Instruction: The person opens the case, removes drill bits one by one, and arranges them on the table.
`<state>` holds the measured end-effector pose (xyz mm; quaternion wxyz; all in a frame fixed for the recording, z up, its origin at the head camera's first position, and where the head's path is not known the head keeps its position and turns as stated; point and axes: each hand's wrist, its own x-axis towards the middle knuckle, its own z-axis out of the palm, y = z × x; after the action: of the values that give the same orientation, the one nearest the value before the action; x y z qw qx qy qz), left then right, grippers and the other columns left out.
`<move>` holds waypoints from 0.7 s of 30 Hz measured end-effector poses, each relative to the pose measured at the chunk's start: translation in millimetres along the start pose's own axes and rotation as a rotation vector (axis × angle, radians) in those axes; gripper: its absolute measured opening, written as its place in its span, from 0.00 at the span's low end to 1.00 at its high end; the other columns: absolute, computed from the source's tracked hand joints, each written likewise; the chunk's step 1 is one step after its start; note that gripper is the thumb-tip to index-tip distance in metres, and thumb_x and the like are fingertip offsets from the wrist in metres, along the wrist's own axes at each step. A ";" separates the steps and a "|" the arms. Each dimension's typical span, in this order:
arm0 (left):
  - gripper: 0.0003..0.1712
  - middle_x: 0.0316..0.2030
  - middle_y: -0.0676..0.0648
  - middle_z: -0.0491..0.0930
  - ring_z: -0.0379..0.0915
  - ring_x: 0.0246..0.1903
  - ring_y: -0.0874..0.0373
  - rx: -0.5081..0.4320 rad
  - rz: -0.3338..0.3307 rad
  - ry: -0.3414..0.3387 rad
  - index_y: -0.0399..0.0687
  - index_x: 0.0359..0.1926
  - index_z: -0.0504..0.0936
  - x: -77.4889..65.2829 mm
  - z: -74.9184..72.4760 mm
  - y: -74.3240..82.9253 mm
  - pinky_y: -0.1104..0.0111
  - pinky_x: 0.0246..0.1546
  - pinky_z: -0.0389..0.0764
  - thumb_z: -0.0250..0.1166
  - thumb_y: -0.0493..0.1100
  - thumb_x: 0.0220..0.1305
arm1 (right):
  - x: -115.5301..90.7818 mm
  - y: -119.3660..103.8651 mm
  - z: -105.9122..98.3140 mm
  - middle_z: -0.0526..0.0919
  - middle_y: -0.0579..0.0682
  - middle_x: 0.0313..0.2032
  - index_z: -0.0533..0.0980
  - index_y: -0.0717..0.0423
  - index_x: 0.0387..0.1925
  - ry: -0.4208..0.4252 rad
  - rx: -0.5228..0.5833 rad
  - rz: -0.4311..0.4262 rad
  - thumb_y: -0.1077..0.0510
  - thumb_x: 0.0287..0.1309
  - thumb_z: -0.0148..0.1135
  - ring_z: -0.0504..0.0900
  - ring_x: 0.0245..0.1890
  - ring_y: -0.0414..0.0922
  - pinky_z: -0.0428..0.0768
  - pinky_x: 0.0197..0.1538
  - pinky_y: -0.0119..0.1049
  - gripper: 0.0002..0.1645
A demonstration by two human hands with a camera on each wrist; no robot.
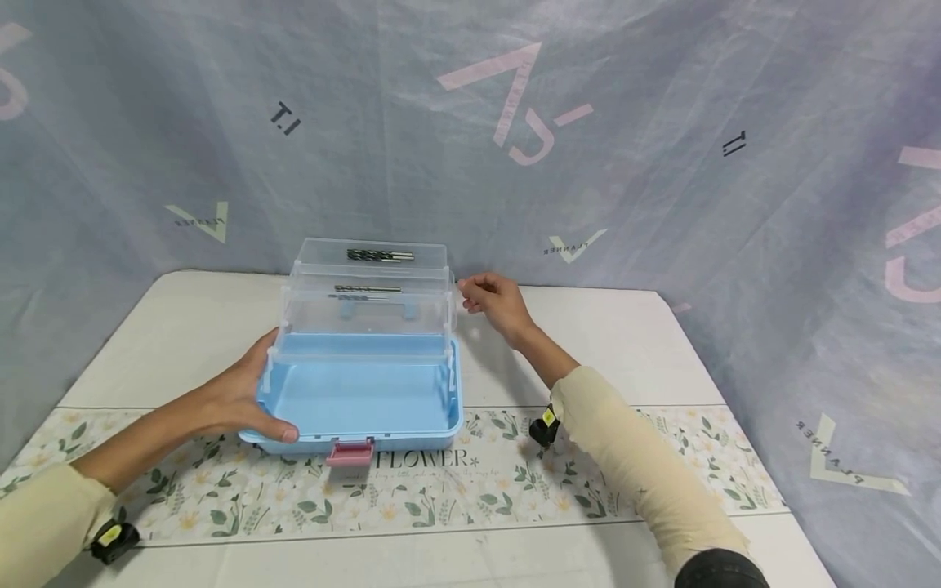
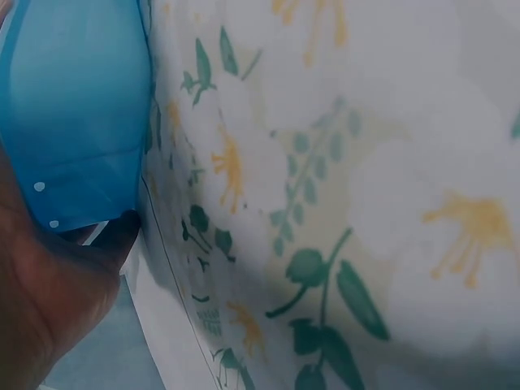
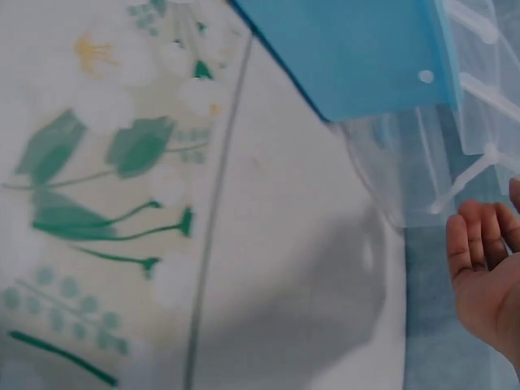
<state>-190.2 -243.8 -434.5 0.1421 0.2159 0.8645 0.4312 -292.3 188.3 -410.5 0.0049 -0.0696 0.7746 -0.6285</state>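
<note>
A light-blue toolbox (image 1: 360, 400) stands with its clear tiered trays (image 1: 367, 318) raised toward the back. Several dark drill bits (image 1: 380, 256) lie in the topmost tray, and thinner drill bits (image 1: 367, 288) in the tier below. My left hand (image 1: 246, 400) grips the box's left end, thumb over the front left corner; the left wrist view shows this hand (image 2: 65, 284) against the blue wall. Beside the right end of the upper trays is my right hand (image 1: 500, 306), its fingers loosely bent. In the right wrist view, those fingers (image 3: 479, 236) lie close to a white tray link (image 3: 463, 183).
A pink latch (image 1: 350, 452) hangs at the box's front. Beneath lies a white table cover (image 1: 588, 343) with a floral band (image 1: 470, 498). Grey printed cloth (image 1: 412, 147) hangs behind the table and along its sides.
</note>
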 end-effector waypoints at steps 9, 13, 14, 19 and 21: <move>0.98 0.86 0.17 0.37 0.42 0.82 0.10 0.015 -0.013 -0.011 0.42 0.91 0.24 0.6 -0.6 -0.1 0.13 0.68 0.59 0.95 0.49 0.43 | 13.6 -21.0 -6.1 0.88 0.69 0.56 0.86 0.66 0.60 -0.024 -0.033 -0.065 0.54 0.83 0.66 0.86 0.56 0.66 0.89 0.65 0.51 0.19; 0.98 0.85 0.17 0.43 0.49 0.81 0.14 0.005 0.006 -0.003 0.42 0.91 0.25 1.0 -0.6 -0.8 0.15 0.68 0.64 0.94 0.48 0.43 | 21.0 -33.8 -7.7 0.89 0.64 0.53 0.87 0.65 0.60 -0.026 -0.051 -0.098 0.53 0.83 0.67 0.88 0.51 0.58 0.89 0.60 0.43 0.19; 0.98 0.84 0.18 0.44 0.51 0.80 0.15 0.001 0.010 -0.002 0.42 0.91 0.25 1.0 -0.5 -0.9 0.16 0.68 0.65 0.94 0.48 0.42 | 22.8 -37.1 -7.4 0.89 0.63 0.52 0.87 0.65 0.60 -0.028 -0.053 -0.107 0.53 0.83 0.67 0.88 0.49 0.55 0.89 0.60 0.43 0.20; 0.97 0.83 0.19 0.48 0.55 0.78 0.17 -0.005 0.024 0.002 0.43 0.92 0.26 0.0 -0.3 -1.2 0.18 0.68 0.67 0.95 0.47 0.42 | 30.4 -49.7 -4.0 0.90 0.54 0.47 0.88 0.62 0.61 -0.039 -0.093 -0.134 0.51 0.82 0.68 0.88 0.47 0.50 0.88 0.60 0.48 0.20; 0.97 0.83 0.18 0.47 0.54 0.79 0.16 -0.001 0.021 0.002 0.42 0.91 0.26 -0.8 -0.2 -1.1 0.18 0.68 0.67 0.95 0.47 0.42 | 33.2 -53.0 -1.7 0.91 0.56 0.48 0.88 0.60 0.61 -0.050 -0.114 -0.141 0.50 0.81 0.69 0.88 0.51 0.57 0.87 0.60 0.47 0.20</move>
<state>-189.9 -245.0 -435.2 0.1368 0.2243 0.8622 0.4332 -319.9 175.6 -355.8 -0.0240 -0.1396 0.8019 -0.5805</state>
